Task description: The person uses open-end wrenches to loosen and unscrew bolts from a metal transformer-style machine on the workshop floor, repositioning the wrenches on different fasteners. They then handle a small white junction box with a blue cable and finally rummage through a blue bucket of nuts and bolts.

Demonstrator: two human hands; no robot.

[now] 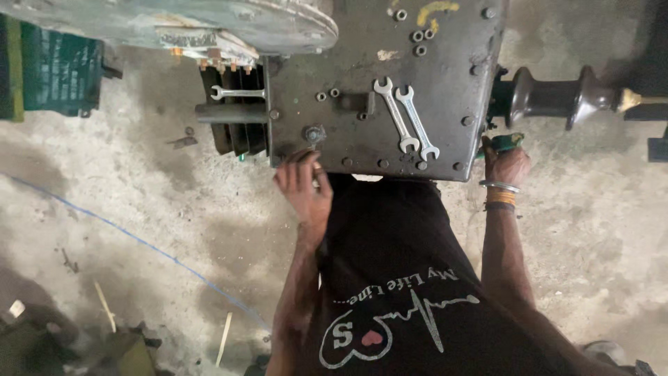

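I look down on a dark, greasy metal cover plate of a machine, studded with bolts. Two silver open-end spanners lie side by side on it. My left hand rests at the plate's near left corner, fingers curled over the edge next to a bolt; whether it holds anything small is unclear. My right hand, with bracelets on the wrist, grips a green-handled tool at the plate's right edge.
A third spanner lies on the black cooling fins at the left. A brown ribbed insulator sticks out to the right. A green crate stands at far left. The concrete floor carries a blue wire and scraps.
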